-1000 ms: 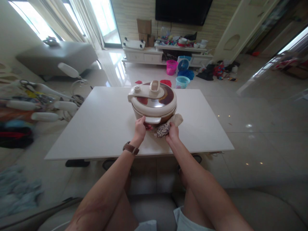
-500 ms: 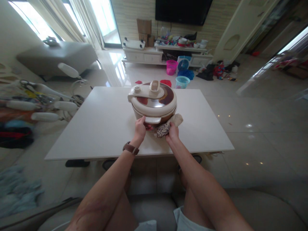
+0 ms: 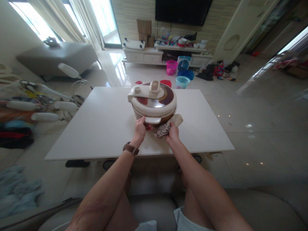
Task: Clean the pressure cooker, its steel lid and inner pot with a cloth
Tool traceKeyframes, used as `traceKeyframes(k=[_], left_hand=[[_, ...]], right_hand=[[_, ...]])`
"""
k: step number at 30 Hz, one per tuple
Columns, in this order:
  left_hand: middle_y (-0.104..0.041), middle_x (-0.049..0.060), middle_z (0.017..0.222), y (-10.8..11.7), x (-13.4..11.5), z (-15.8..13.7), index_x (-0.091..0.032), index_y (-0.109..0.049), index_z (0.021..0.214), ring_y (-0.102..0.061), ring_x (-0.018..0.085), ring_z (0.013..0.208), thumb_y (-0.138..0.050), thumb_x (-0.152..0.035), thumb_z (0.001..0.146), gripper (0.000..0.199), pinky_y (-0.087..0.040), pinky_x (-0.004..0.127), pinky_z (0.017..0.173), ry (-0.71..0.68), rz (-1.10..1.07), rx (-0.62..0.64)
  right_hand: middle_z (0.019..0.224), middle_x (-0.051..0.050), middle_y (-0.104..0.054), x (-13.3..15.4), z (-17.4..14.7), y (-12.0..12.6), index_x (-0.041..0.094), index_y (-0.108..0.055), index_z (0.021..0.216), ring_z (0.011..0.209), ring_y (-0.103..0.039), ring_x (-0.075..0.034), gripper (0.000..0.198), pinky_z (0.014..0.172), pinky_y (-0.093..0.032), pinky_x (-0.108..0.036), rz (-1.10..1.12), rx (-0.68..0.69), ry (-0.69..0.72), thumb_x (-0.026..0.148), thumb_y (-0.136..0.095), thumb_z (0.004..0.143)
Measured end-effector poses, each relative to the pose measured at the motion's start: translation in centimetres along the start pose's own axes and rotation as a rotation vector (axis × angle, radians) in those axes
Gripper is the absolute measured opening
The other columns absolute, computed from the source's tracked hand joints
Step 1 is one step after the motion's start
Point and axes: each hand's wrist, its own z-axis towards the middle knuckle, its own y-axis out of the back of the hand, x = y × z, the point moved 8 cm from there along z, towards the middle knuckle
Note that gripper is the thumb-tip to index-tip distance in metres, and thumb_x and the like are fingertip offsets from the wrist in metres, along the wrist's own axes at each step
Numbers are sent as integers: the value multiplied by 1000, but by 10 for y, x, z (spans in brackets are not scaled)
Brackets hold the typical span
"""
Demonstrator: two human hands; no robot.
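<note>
Cooker point(image 3: 154, 110) stands on the white table point(image 3: 106, 125) in the head view — likely heavy, rigid and slick, best taken by its front handle point(image 3: 153, 120). The left hand point(image 3: 140, 129) curls at that handle, fingers partly hidden, so its grip cannot be told — the right hand point(image 3: 173, 131) is wrapped around a soft, bunched cloth point(image 3: 163, 130) at the cooker's lower side.
</note>
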Motion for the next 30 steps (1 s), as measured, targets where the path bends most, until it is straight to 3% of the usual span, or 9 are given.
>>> traceKeyframes(k=[10,16,22,26,30], left_hand=[[-55,1,46,1,1,1,-19,-55,64,-56,17,36,-55,-43,93,37,-44,25,38,-7,-10,-8],[-56,1,46,0,1,1,-20,-55,66,-56,17,36,-57,-45,92,37,-43,25,37,-4,-5,5],[-56,1,46,0,1,1,-19,-55,66,-56,17,37,-56,-46,90,36,-45,26,39,2,-1,14],[-56,2,46,0,2,1,-19,-56,66,-55,16,36,-56,-45,91,36,-43,25,38,2,-8,11],[-56,1,46,0,3,2,-19,-55,67,-54,16,35,-61,-52,89,39,-42,25,37,8,-22,19]], right_hand=[[93,0,-75,4,-3,-1,21,-66,103,85,-72,-18,23,79,-65,-32,-23,5,28,25,-63,80],[101,-3,-75,18,-2,-6,21,-67,104,98,-73,-21,26,93,-62,-41,-256,13,172,31,-57,82],[130,-13,-70,31,-38,-14,17,-65,126,130,-63,-29,47,117,-46,-53,-440,107,428,48,-56,92],[134,-8,-68,43,-57,-22,23,-64,130,141,-55,-25,42,120,-45,-51,-349,235,569,42,-61,93],[126,-6,-70,54,-50,-26,24,-66,119,140,-56,-24,29,112,-53,-46,-225,276,565,35,-63,92]])
